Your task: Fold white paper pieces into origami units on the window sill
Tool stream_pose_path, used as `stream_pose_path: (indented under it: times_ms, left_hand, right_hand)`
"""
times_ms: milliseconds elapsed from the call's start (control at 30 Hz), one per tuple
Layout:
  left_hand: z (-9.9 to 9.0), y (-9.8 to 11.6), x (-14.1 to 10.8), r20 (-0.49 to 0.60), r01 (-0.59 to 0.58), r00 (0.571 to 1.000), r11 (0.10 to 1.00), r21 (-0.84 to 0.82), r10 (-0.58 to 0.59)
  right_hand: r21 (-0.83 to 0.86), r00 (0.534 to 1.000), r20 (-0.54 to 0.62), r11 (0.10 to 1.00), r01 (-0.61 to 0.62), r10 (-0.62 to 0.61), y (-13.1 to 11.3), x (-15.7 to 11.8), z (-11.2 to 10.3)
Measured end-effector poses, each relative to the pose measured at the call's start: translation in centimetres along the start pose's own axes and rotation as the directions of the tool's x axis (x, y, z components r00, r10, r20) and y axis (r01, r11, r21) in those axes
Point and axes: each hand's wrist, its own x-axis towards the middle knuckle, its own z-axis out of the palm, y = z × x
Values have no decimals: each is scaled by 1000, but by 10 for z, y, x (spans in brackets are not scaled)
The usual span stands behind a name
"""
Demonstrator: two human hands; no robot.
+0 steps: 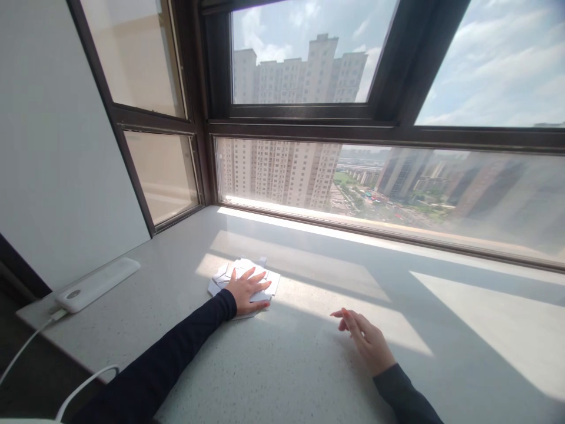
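Note:
My left hand (pixel 248 290) lies flat with fingers spread on a loose pile of white paper pieces (pixel 272 284). The pieces overlap at odd angles on the pale speckled windowsill (pixel 212 371), and my palm hides part of them. To the right, my right hand (pixel 362 335) hovers over or rests lightly on the sill, apart from the papers. Its fingers point left, loosely bent, and nothing shows in them. Dark long sleeves cover both arms.
A white power strip (pixel 99 285) with a plugged-in white cable (pixel 30 338) lies at the sill's left end. Another white cable (pixel 83 386) curves near my left sleeve. Dark-framed windows (pixel 300 123) border the back, and a white wall (pixel 75 147) stands at left.

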Motion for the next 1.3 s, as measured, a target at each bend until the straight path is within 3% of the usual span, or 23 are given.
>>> stream_pose_path:
  times_ms: [233,433,567,733,933,1300]
  left_hand:
    - [-27,7,2,-15,-27,1000,1000,11,27]
    - [-46,46,8,-177,-147,976,983,-113,126]
    - [-35,81,20,-51,-166,986,974,-155,160]
    - [-4,104,33,28,-67,997,989,-132,71]
    - [24,106,31,53,-2,999,990,-139,9]
    - [26,106,30,44,4,999,989,-147,2]
  right_hand:
    - [-10,999,-21,999,37,-37,1,1,1]
    - [14,1000,10,1000,-6,6,-2,0,2]
    - [10,989,104,994,-107,105,-6,-2,6]
    - [-130,989,134,991,-37,55,-8,-2,9]
    - [-283,978,198,959,-2,61,-9,-4,14]
    - [-367,959,270,930,17,89,-9,-6,15]
